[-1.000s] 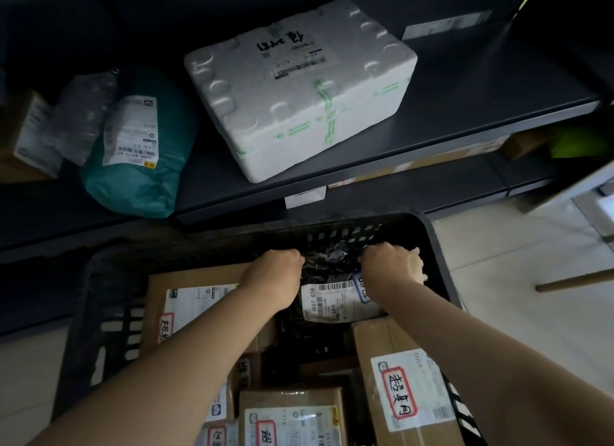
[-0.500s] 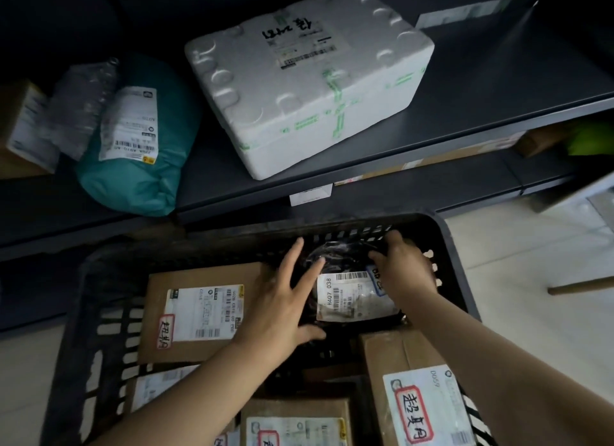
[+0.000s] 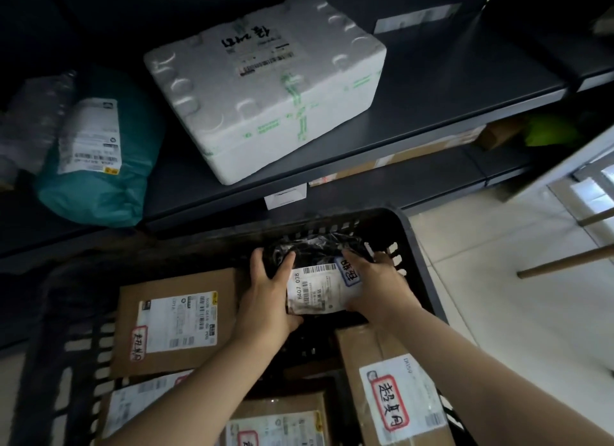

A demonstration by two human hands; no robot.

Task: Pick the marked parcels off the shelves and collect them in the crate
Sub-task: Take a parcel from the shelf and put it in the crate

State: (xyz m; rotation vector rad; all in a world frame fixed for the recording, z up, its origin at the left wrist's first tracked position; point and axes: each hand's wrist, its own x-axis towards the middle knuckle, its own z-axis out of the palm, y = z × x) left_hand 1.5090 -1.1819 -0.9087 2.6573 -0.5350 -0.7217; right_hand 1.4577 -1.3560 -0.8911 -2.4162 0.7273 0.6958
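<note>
Both bare forearms reach forward, converging. Left hand (image 3: 265,299) and right hand (image 3: 378,286) grip opposite sides of the black bagged parcel (image 3: 315,246), fingers curled.

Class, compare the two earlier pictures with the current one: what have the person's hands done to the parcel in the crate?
The left hand, spread open half a second ago, has closed again round the left side of the black plastic-wrapped parcel. The right hand keeps hold of its right edge. The parcel remains at the far end of the black plastic crate.
</note>
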